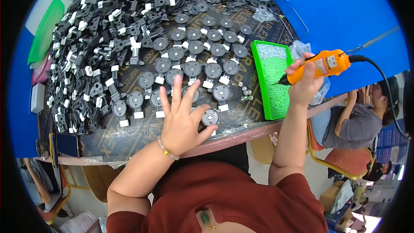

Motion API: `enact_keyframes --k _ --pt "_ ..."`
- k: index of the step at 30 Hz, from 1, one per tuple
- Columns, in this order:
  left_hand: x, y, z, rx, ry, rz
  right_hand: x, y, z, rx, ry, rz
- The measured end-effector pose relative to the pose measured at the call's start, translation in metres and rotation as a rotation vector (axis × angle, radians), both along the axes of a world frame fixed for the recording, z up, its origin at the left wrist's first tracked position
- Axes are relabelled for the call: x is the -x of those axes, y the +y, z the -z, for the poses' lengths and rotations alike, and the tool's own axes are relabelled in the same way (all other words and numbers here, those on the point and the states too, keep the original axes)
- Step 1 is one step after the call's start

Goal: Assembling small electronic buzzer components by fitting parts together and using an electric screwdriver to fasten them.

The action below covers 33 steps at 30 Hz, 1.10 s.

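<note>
A dark, patterned table is spreading before the person, with a heap of black and white parts covering its far left. A green tray is sitting toward the right, its long sides running away from the person. An orange power screwdriver is slanting at that tray, its long axis running mostly sideways: the dark tip is pointing left and slightly toward the person, over the tray. The left hand is holding its fingers spread, palm down, over round dark wheels; contact is hard to tell. The right hand is gripping the screwdriver's body. Small shiny pieces are lying between wheels and tray.
</note>
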<state>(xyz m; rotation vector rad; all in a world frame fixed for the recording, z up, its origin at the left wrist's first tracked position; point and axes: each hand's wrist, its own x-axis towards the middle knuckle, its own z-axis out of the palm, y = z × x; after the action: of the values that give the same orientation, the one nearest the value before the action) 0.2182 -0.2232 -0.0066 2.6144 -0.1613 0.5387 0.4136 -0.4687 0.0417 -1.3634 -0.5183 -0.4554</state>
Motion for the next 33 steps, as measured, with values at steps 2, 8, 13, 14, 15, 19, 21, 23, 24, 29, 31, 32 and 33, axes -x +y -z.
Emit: enact_keyframes --k 2,8,13,14,15,19,21,23,24,29,31,32,33 --pt "0.000 0.001 0.002 -0.006 -0.012 -0.004 -0.008 -0.003 0.010 -0.031 0.003 0.005" --pt "-0.001 0.001 0.000 -0.030 -0.012 -0.014 -0.012 0.000 0.013 -0.048 -0.025 -0.028" --pt "-0.002 0.000 0.000 -0.044 -0.013 -0.013 -0.009 -0.003 0.015 -0.061 -0.015 -0.052" --pt "-0.001 0.001 0.001 -0.045 -0.010 -0.018 -0.008 -0.002 0.016 -0.060 -0.003 -0.052" --pt "-0.001 0.002 0.001 -0.047 -0.012 -0.023 -0.008 -0.001 0.017 -0.058 0.008 -0.052" --pt "0.001 0.002 -0.002 -0.030 -0.019 -0.041 -0.007 0.000 0.013 -0.060 -0.002 -0.029" --pt "0.002 0.004 -0.001 -0.026 -0.027 -0.043 0.001 -0.001 0.003 -0.062 -0.020 0.000" --pt "0.000 0.002 -0.002 0.004 -0.009 -0.045 0.016 0.000 -0.014 -0.081 -0.071 -0.036" --pt "-0.001 0.002 -0.003 0.011 -0.003 -0.040 0.028 0.004 -0.023 -0.033 -0.106 -0.038" --pt "-0.001 0.005 0.000 0.050 0.015 -0.018 0.083 0.047 -0.035 -0.167 -0.171 -0.549" --pt "-0.001 0.005 -0.001 0.060 0.006 -0.020 0.102 0.068 -0.028 -0.165 0.023 -0.645" --pt "0.000 0.006 -0.002 0.064 0.013 -0.023 0.106 0.077 -0.021 -0.173 0.077 -0.689" --pt "0.000 0.005 -0.001 0.066 0.002 -0.025 0.104 0.081 -0.016 -0.177 0.145 -0.780"
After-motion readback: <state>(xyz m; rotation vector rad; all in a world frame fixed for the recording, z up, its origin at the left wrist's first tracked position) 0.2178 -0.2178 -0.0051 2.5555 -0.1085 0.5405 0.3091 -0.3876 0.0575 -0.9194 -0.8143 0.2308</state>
